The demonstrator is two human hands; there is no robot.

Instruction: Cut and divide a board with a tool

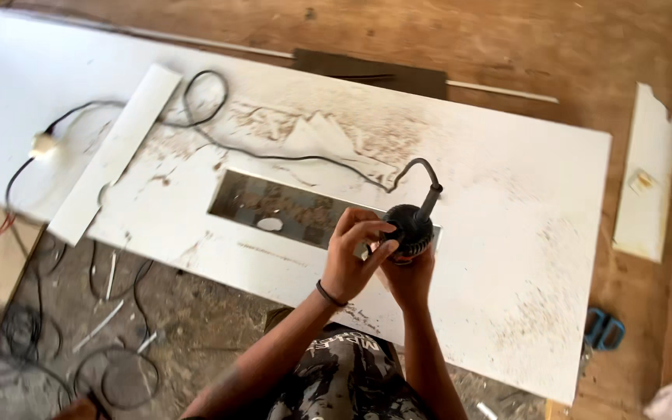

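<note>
Both hands, left [349,260] and right [410,274], are gripping the black power tool [410,229] upright over the white panel's [507,202] cutout [289,208], its cord [274,155] trailing far-left.

A thin dark band circles the wrist of the left hand [351,260]. Both forearms are bare. At six o'clock shows a black shirt [344,381] with a pale grey print.

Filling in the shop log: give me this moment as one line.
left hand: on power tool | right hand: gripping tool from below | tool: at cutout edge in white board | cord: across dusty board
</note>
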